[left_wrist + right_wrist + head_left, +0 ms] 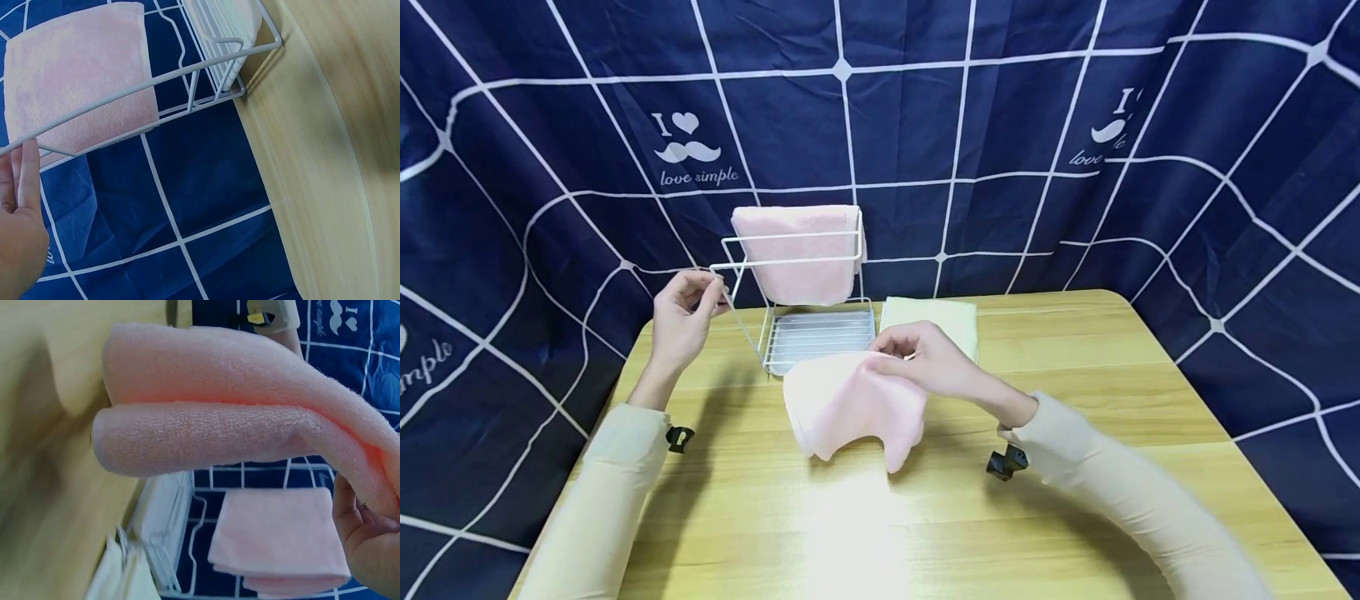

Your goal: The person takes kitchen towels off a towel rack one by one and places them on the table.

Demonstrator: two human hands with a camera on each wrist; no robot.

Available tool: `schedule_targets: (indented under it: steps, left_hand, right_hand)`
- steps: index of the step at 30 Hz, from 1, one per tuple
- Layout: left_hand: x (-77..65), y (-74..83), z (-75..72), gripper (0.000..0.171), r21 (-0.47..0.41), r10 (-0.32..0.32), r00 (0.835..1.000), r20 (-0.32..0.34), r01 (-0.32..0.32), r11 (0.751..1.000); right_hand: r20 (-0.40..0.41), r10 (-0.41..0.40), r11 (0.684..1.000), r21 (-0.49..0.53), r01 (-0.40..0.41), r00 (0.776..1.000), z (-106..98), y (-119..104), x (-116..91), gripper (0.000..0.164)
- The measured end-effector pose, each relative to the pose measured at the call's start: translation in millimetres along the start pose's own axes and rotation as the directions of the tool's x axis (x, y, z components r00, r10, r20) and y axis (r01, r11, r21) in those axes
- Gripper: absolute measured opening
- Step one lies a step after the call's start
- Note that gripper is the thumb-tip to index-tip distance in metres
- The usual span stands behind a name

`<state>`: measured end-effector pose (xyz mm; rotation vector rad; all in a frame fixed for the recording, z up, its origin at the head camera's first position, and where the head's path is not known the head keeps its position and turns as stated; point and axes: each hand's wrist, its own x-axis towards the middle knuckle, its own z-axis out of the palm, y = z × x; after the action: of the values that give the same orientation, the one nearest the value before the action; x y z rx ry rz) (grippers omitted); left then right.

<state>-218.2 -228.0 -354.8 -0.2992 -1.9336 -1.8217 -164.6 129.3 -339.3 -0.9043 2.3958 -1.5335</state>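
Observation:
A white wire rack (786, 262) stands at the back of the table. My left hand (681, 321) pinches the front left corner of its upper rail, and in the left wrist view the fingers curl at that rail. A pink towel (797, 282) hangs folded over the rack's back bar. In front of the rack, my right hand (928, 358) grips a second pink towel (850, 400) by its upper edge. This towel droops above the table in loose folds, which show thick and fuzzy in the right wrist view. It overlaps the rack's front right corner in the head view.
A pale blue-grey tray (786, 354) sits at the rack's base under wire bars. Right of the rack lies a folded pale yellow cloth (940, 312), partly behind my right hand. A dark blue checked curtain (902, 133) surrounds the wooden table (1045, 517) at the back and sides.

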Motion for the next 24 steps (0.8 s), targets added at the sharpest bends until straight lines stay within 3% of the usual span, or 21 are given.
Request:
schedule_targets:
  steps: [6,16,24]
  left_hand:
    - [-1.0,-0.4,0.1,0.019,0.001,0.005,1.0,0.002,-0.005,1.0]
    - [-1.2,-1.6,-1.2,0.006,-0.009,0.019,1.0,0.013,-0.019,1.0]
    - [-0.3,-1.7,-1.3,0.015,0.015,0.018,1.0,0.008,-0.018,1.0]
  right_hand:
    - [0.0,0.012,0.997,0.077,-0.012,1.0,24,-1,0,0.005]
    - [0.079,-0.044,0.985,0.171,0.03,0.996,55,-13,1,0.008]
    - [0.162,-0.017,0.981,0.195,-0.015,0.987,77,-14,-2,0.01]
